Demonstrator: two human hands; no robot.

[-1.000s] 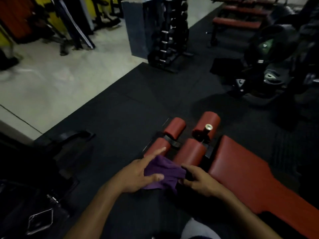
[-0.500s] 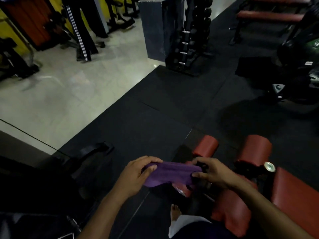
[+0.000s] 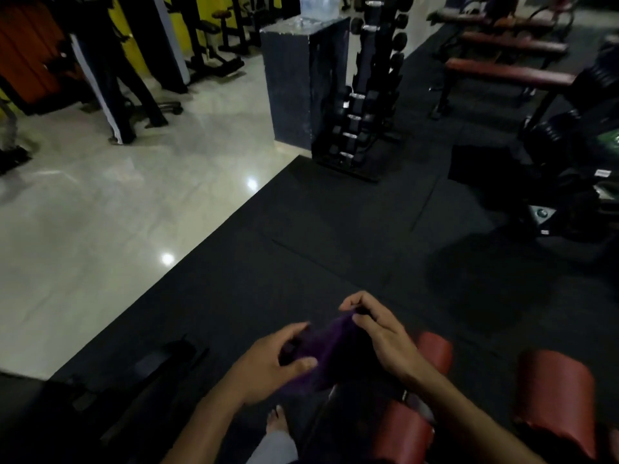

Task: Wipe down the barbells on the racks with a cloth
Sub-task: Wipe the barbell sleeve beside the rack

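the view has lifted since a second ago: the red roller pads that filled the middle of the frame then now sit low at the right edge, and the weight rack beside the dark pillar has come nearer the centre. the purple cloth, which lay against the pads a second ago and was stretched flat between the hands half a second ago, is now bunched in the air above the black floor mat, clear of the bench. the left hand grips its near end with thumb and curled fingers, and the right hand pinches the far end between fingertips and thumb, the two hands close together. this looks like regathering or refolding the cloth before moving on, not wiping. no barbell can be made out here; the rack ahead seems to hold short dumbbells with bright handles, though the dim light makes that uncertain. the wiping itself appears not yet begun at this spot, and the person likely has to walk over the mat to a rack first. another person's dark trousers stand on the pale tiled floor at upper left.
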